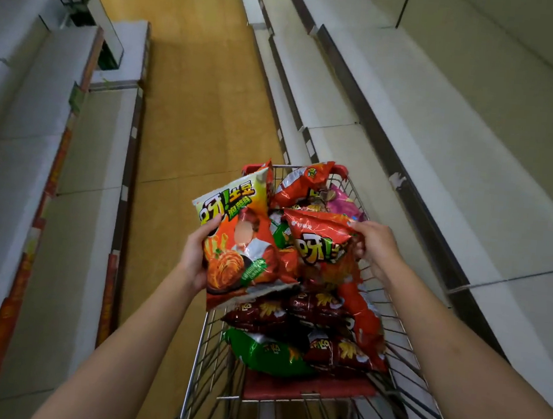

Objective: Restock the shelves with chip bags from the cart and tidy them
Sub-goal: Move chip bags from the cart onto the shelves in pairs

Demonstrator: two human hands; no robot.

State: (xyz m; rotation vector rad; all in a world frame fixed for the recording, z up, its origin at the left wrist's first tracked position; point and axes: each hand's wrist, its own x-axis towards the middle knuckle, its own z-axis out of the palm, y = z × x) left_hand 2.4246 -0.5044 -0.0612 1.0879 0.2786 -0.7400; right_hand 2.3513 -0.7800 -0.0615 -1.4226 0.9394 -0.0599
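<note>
Holding one chip bag (239, 239) in your left hand (194, 259), fingers wrapped around its left edge, you have it lifted clear of the cart (402, 324) and tipped face-up, likely so the label reads before shelving. Your right hand (377, 248) pinches the top corner of a second red bag (322, 243) just above the heap of bags in the cart. The shelves (409, 127) on your right stand bare beside the cart, close enough to fill.
</note>
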